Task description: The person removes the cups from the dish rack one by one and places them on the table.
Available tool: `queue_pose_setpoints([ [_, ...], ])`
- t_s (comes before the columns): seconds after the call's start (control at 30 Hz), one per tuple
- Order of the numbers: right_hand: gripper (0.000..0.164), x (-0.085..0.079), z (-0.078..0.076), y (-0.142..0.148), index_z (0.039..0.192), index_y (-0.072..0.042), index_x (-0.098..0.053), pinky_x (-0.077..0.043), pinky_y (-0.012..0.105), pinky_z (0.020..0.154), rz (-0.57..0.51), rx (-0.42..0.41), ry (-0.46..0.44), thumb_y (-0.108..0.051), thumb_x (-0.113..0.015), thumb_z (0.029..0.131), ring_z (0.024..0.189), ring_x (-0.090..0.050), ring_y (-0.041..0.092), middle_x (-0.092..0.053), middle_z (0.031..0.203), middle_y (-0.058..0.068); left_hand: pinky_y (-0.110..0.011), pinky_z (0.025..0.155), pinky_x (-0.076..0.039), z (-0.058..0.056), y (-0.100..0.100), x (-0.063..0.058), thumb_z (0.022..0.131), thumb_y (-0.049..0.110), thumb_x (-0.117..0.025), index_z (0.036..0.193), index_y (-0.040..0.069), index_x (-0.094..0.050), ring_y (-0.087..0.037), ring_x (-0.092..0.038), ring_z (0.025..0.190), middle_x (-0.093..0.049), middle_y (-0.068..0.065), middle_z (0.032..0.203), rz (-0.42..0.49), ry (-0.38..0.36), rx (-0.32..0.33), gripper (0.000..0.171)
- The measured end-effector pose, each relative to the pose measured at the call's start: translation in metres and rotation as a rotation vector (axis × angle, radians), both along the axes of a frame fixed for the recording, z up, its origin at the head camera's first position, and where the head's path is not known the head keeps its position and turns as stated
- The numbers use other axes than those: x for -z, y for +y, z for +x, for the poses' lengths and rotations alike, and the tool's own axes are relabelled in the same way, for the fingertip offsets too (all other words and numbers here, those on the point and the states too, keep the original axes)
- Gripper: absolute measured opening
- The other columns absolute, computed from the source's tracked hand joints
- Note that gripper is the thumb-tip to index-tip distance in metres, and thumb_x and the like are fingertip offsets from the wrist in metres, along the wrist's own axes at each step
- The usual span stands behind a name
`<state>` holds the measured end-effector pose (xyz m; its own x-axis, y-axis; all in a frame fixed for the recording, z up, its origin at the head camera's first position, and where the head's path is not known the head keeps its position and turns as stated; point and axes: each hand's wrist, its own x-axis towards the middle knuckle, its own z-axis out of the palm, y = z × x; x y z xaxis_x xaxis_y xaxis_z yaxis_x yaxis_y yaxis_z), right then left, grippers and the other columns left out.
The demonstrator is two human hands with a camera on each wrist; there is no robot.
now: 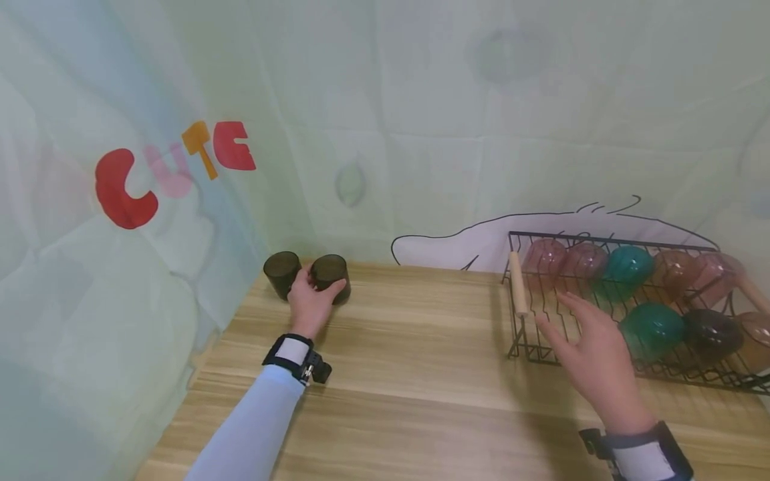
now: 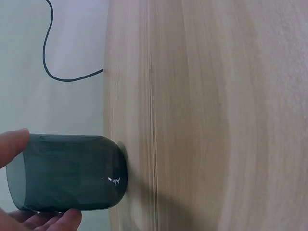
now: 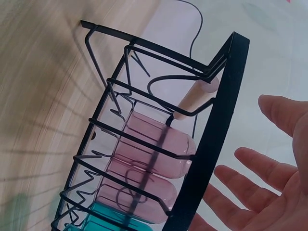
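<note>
My left hand [image 1: 309, 306] grips a dark smoky glass cup [image 1: 330, 268], thumb on one side and fingers on the other. In the left wrist view the same cup [image 2: 72, 173] has its base at the tabletop by the back edge. A second dark cup [image 1: 281, 268] stands just left of it, close to my fingers. My right hand [image 1: 601, 361] is held over the front left part of a black wire rack [image 1: 544, 357], its fingers spread and holding nothing. In the right wrist view those fingers [image 3: 262, 166] are apart from the rack's rim.
The rack holds several upside-down tinted glasses in two rows: pink cups [image 1: 544, 257], teal ones [image 1: 652, 327] and a dark one [image 1: 712, 334]. A wooden handle [image 1: 518, 284] is on its left end. A printed cloth [image 1: 421, 133] hangs behind the wooden table [image 1: 415, 374].
</note>
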<state>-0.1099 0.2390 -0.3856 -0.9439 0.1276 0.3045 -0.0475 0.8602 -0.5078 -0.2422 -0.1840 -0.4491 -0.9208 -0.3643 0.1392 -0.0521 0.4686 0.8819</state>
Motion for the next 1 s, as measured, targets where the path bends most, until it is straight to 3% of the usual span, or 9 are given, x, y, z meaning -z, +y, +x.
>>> queue_pose_setpoints([
  [0.47, 0.07, 0.0, 0.001, 0.0, 0.134, -0.006, -0.049, -0.033, 0.064, 0.097, 0.017, -0.002, -0.003, -0.058, -0.052, 0.087, 0.124, -0.042, 0.045, -0.047, 0.138, 0.021, -0.046, 0.101, -0.043, -0.002, -0.001, 0.005, 0.075, 0.04, -0.076, 0.138, 0.008, -0.04, -0.032, -0.05, 0.123, -0.049, -0.017, 0.136, -0.03, 0.003, -0.008, 0.079],
  [0.63, 0.068, 0.001, 0.001, 0.001, 0.133, -0.006, -0.049, -0.033, 0.064, 0.097, 0.014, -0.013, 0.017, -0.055, -0.055, 0.087, 0.123, -0.042, 0.045, -0.048, 0.138, 0.021, -0.046, 0.105, -0.04, 0.0, 0.001, 0.007, 0.074, 0.034, -0.078, 0.142, 0.003, -0.031, -0.034, -0.042, 0.131, -0.04, -0.018, 0.144, -0.043, 0.008, -0.014, 0.088],
  [0.8, 0.064, 0.001, 0.0, 0.003, 0.132, -0.006, -0.051, -0.033, 0.064, 0.097, 0.022, -0.019, 0.053, -0.051, -0.058, 0.087, 0.122, -0.043, 0.045, -0.049, 0.136, 0.022, -0.044, 0.112, -0.03, 0.012, 0.01, -0.003, 0.075, 0.03, -0.077, 0.145, 0.003, -0.023, -0.032, -0.031, 0.138, -0.03, -0.017, 0.15, -0.019, 0.025, -0.017, 0.092],
  [1.0, 0.064, -0.001, 0.001, 0.007, 0.131, -0.006, -0.052, -0.033, 0.064, 0.097, 0.047, -0.002, 0.061, -0.052, -0.058, 0.086, 0.122, -0.043, 0.045, -0.048, 0.136, 0.023, -0.044, 0.113, -0.027, 0.029, 0.024, -0.022, 0.078, 0.031, -0.074, 0.146, 0.007, -0.024, -0.027, -0.029, 0.139, -0.032, -0.015, 0.149, -0.044, 0.095, 0.012, 0.087],
])
